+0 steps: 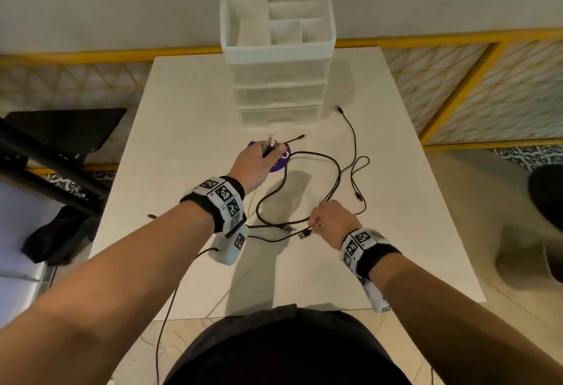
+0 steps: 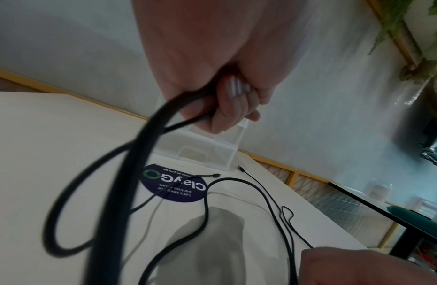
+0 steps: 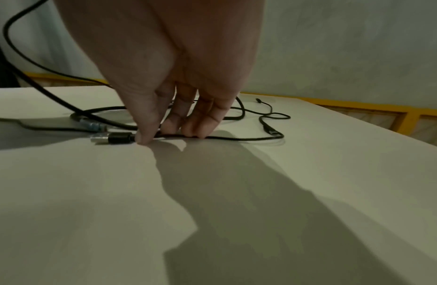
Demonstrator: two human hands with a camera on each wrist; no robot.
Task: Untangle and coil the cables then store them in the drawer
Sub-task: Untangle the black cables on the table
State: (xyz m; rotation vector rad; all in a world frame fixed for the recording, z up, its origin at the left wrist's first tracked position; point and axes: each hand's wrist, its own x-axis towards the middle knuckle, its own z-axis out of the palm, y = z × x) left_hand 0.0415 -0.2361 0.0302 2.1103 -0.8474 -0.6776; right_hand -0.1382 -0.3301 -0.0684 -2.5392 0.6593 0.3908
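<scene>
Several black cables lie tangled on the white table. My left hand hovers over a purple round sticker and grips a bunch of black cable loops, fingers curled round them. My right hand, nearer the front, pinches a thin black cable against the table just behind its USB plug. A thicker cable loops between the two hands. The white translucent drawer unit stands at the back, its three drawers shut.
A thin cable's plug lies right of the drawer unit, another plug right of my right hand. A yellow-framed lattice rail runs behind the table. Black furniture stands at the left; a wrist-device lead hangs off the front edge.
</scene>
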